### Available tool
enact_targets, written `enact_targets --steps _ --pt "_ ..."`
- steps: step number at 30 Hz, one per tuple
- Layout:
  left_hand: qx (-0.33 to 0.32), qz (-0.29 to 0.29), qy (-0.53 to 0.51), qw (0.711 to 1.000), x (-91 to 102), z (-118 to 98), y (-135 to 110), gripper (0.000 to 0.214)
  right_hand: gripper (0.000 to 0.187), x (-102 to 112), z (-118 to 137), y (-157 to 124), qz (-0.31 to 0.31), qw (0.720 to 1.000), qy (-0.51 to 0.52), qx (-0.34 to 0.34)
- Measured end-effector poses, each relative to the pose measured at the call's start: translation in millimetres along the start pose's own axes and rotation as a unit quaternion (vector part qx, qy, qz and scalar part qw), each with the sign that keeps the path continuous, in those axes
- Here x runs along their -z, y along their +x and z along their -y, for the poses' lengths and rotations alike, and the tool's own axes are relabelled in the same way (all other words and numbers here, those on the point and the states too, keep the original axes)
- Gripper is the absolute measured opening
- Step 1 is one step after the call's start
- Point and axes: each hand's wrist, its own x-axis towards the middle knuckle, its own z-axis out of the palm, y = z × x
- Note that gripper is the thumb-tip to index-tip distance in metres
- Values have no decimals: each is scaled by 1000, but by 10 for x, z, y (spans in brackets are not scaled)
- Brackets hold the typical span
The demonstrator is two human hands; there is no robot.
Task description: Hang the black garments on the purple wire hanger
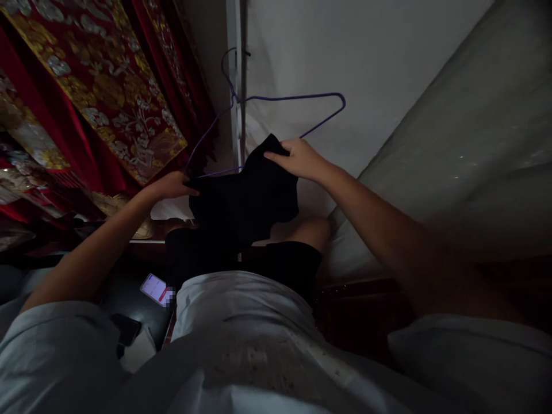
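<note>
A black garment [244, 198] hangs in front of me, held up by both hands. My left hand [170, 186] grips its left edge with fingers closed. My right hand [297, 157] pinches its top right corner. Behind the garment a purple wire hanger [284, 99] hangs from a white vertical post [235, 34]; its lower wire passes just behind the cloth. Whether the garment is on the hanger I cannot tell.
Red and gold embroidered fabric [99, 86] hangs at the left. A white wall [345, 52] is behind, a pale mattress-like surface [474, 149] at the right. A lit phone [154, 287] lies on a dark surface by my left knee, with a dark phone [126, 329] nearer.
</note>
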Motion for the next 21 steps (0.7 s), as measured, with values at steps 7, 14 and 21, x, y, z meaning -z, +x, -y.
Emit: enact_targets --steps 7,14,21 --pt "-118 -195 -30 973 348 -47 142 31 49 14 -56 11 0 999 52 -7" --pt "-204 -285 -294 889 152 -317 619 22 44 -163 -88 -68 -5 985 166 -37" --pt "-201 -314 -153 915 301 -278 635 18 37 31 -158 41 -163 985 47 18"
